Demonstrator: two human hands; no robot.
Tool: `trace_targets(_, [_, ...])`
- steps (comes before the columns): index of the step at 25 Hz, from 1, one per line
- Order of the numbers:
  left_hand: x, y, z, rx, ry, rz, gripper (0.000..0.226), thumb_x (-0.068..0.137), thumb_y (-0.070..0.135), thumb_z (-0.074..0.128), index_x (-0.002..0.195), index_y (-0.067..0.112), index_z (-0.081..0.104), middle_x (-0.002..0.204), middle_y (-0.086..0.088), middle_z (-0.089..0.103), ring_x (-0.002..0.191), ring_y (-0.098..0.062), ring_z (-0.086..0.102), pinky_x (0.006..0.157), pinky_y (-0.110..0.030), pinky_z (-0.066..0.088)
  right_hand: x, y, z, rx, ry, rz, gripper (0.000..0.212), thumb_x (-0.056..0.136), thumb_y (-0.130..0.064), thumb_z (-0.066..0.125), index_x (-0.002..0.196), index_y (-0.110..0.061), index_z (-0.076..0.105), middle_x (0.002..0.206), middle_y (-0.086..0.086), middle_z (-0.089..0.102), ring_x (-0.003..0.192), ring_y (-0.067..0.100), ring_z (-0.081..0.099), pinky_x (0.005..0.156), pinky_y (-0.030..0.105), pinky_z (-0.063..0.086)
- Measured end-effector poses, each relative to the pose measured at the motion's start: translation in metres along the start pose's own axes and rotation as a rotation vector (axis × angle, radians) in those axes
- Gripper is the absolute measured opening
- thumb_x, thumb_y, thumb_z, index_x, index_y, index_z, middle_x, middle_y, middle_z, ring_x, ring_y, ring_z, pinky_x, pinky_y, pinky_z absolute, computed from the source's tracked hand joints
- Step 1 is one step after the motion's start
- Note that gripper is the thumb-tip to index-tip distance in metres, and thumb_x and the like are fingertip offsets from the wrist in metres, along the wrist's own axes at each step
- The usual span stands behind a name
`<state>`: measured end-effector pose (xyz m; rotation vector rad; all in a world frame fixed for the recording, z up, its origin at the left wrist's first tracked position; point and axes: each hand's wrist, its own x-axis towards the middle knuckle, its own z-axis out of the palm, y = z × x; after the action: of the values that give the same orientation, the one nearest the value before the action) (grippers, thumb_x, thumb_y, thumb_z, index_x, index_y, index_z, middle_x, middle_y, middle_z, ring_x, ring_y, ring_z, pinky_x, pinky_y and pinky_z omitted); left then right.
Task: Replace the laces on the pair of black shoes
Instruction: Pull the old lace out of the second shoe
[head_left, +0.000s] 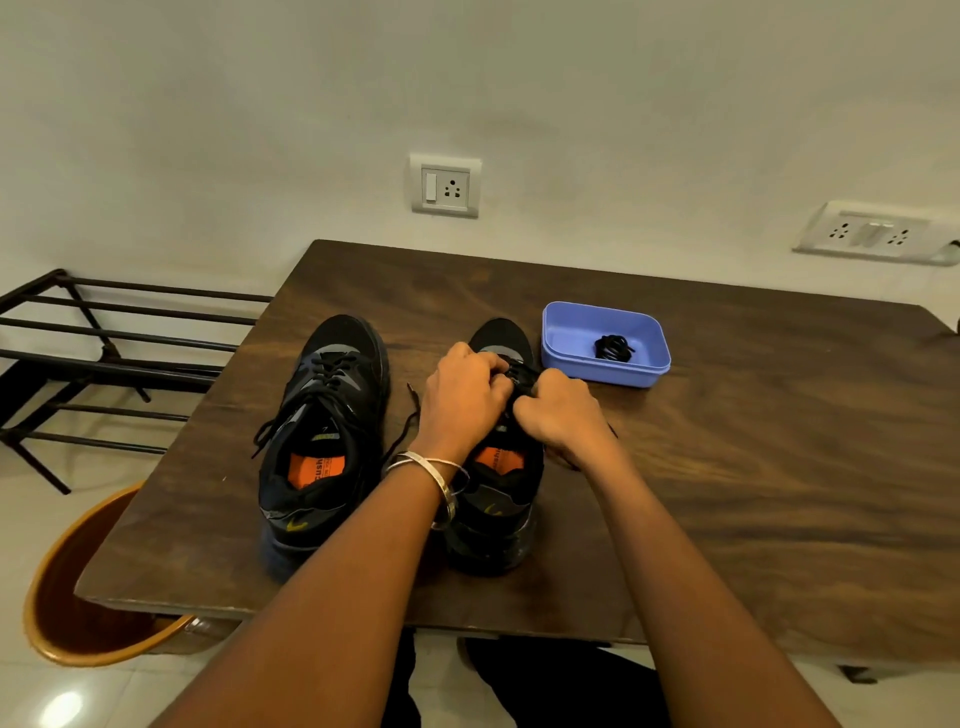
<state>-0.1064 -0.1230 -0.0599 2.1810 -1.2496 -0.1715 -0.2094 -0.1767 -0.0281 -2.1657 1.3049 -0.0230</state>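
Observation:
Two black shoes with orange insoles stand side by side on the dark wooden table (727, 467), toes pointing away from me. The left shoe (327, 415) is laced, its lace ends loose. Over the right shoe (493, 509), my left hand (462, 400) and my right hand (561, 410) both pinch its black lace (400, 441) near the upper eyelets; one lace end trails left onto the table. A bundled black lace (614, 347) lies in a blue plastic box (561, 338) just beyond the right shoe.
A black metal rack (104, 358) stands left of the table. An orange bin (67, 587) sits under the table's near-left corner. Wall sockets (445, 185) are on the white wall behind.

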Motion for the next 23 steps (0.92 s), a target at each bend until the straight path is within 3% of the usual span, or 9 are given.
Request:
trace_targets(3, [-0.004, 0.008, 0.0, 0.04, -0.004, -0.012, 0.027, 0.093, 0.026, 0.055, 0.116, 0.022, 0.068, 0.113, -0.006, 0.054, 0.103, -0.023, 0.056, 0.076, -0.027, 0.038, 0.007, 0.015, -0.001, 0.322, -0.003, 0.112, 0.01, 0.086, -0.011, 0.045, 0.09, -0.005, 0.052, 0.082, 0.015, 0.055, 0.048, 0.025, 0.047, 0.044, 0.028, 0.036])
trace_targets(5, [-0.007, 0.014, -0.001, 0.119, 0.01, -0.005, 0.024, 0.092, 0.027, 0.058, 0.113, 0.019, 0.068, 0.113, -0.005, 0.053, 0.101, -0.025, 0.057, 0.075, -0.029, 0.041, 0.008, 0.018, -0.002, 0.412, -0.039, 0.142, 0.014, 0.085, -0.008, 0.045, 0.095, -0.005, 0.056, 0.077, 0.016, 0.056, 0.04, 0.022, 0.044, 0.041, 0.026, 0.034])
trace_targets(10, [-0.006, 0.014, 0.004, 0.147, 0.063, 0.001, 0.018, 0.091, 0.03, 0.061, 0.103, 0.017, 0.066, 0.106, -0.002, 0.055, 0.095, -0.025, 0.058, 0.07, -0.032, 0.043, 0.011, 0.021, -0.001, 0.443, -0.051, 0.126, 0.012, 0.087, -0.008, 0.046, 0.094, -0.007, 0.056, 0.073, 0.014, 0.056, 0.037, 0.019, 0.044, 0.038, 0.025, 0.033])
trace_targets(16, [-0.006, 0.015, 0.008, 0.179, 0.132, 0.084, 0.016, 0.097, 0.027, 0.047, 0.098, 0.017, 0.059, 0.095, -0.002, 0.057, 0.085, -0.024, 0.059, 0.062, -0.031, 0.038, 0.014, 0.023, 0.001, 0.37, -0.063, 0.101, 0.017, 0.086, -0.012, 0.051, 0.1, -0.005, 0.058, 0.066, 0.014, 0.062, 0.041, 0.02, 0.05, 0.04, 0.026, 0.039])
trace_targets(18, [-0.004, 0.012, 0.01, 0.051, 0.163, -0.063, 0.014, 0.096, 0.028, 0.048, 0.095, 0.017, 0.057, 0.092, -0.002, 0.057, 0.081, -0.023, 0.057, 0.064, -0.034, 0.041, 0.015, 0.022, 0.001, 0.357, -0.063, 0.104, 0.017, 0.087, -0.012, 0.052, 0.1, -0.004, 0.059, 0.066, 0.013, 0.062, 0.039, 0.018, 0.051, 0.041, 0.026, 0.039])
trace_targets(21, [0.008, 0.002, 0.011, -0.346, 0.14, -0.556, 0.015, 0.095, 0.029, 0.048, 0.094, 0.017, 0.057, 0.096, -0.005, 0.062, 0.089, -0.026, 0.059, 0.075, -0.037, 0.05, 0.016, 0.021, 0.002, 0.333, -0.044, 0.119, 0.02, 0.085, -0.012, 0.052, 0.1, -0.001, 0.06, 0.065, 0.013, 0.061, 0.036, 0.019, 0.05, 0.042, 0.026, 0.04])
trace_targets(23, [0.011, 0.0, 0.009, -0.529, 0.118, -0.676, 0.013, 0.093, 0.024, 0.05, 0.091, 0.017, 0.061, 0.1, -0.007, 0.065, 0.095, -0.028, 0.06, 0.082, -0.038, 0.051, 0.015, 0.021, 0.001, 0.294, -0.035, 0.103, 0.02, 0.085, -0.013, 0.051, 0.097, 0.0, 0.06, 0.065, 0.012, 0.06, 0.035, 0.018, 0.051, 0.041, 0.025, 0.041])
